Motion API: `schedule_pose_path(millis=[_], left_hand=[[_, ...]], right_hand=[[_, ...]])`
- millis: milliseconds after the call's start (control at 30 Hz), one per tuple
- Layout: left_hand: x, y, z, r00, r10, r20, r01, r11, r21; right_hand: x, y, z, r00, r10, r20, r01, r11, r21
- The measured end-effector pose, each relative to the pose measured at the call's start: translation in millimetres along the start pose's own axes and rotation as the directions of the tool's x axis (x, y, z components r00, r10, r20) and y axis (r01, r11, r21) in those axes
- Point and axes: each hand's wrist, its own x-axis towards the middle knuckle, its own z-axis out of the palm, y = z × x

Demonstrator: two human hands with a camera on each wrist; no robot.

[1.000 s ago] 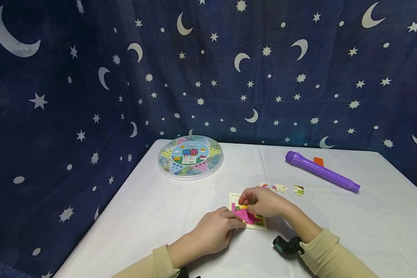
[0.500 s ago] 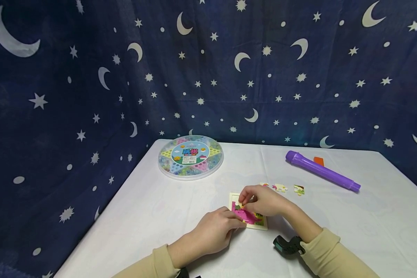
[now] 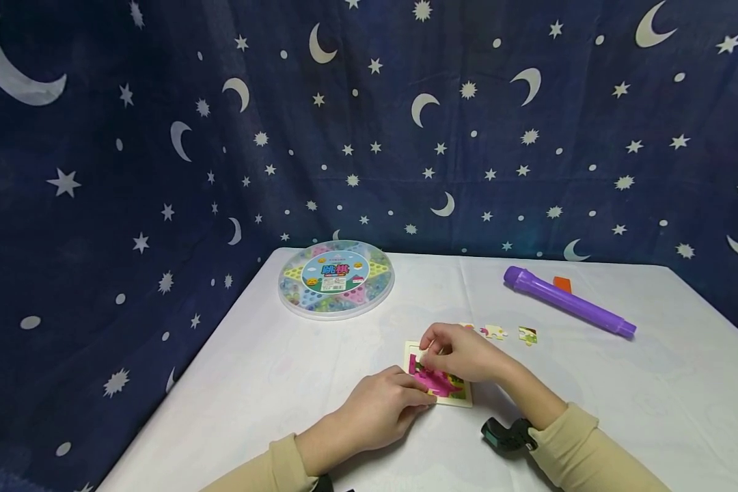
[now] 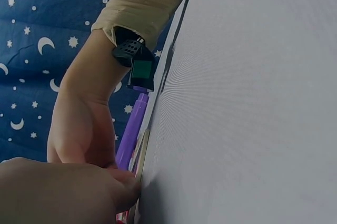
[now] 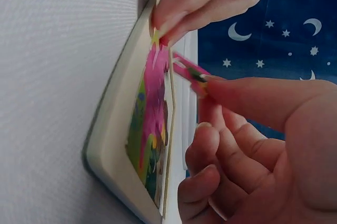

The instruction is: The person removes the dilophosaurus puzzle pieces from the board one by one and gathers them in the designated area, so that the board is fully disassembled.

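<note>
The right fingers are clamped on a tilted piece just over the puzzle. The left fingers, extended and close together, rest on it, nearer the person. Loose pieces lie on the surface beyond the right fingers.

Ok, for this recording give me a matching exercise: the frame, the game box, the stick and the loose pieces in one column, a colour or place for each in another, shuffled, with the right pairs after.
Things
1. Frame
2. Game box
3. Stick
4. Loose pieces

Colours and places
A. purple
B. lying in a short row
C. at the back left of the table
D. cream-coloured

Right pairs: 1-D, 2-C, 3-A, 4-B
</note>
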Motion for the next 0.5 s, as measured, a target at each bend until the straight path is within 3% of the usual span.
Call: schedule_pose_path(millis=[233, 500], left_hand=[[0.4, -0.8, 0.0, 1.0, -0.021, 0.016, 0.021, 1.0, 0.011], [0.2, -0.5, -0.5, 0.995, -0.099, 0.026, 0.1, 0.995, -0.007]], right_hand=[[-3.3, -1, -17, 0.999, 0.037, 0.013, -0.038, 0.994, 0.107], [-8.3, 12, -43, 0.998, 0.055, -0.011, -0.054, 0.994, 0.094]])
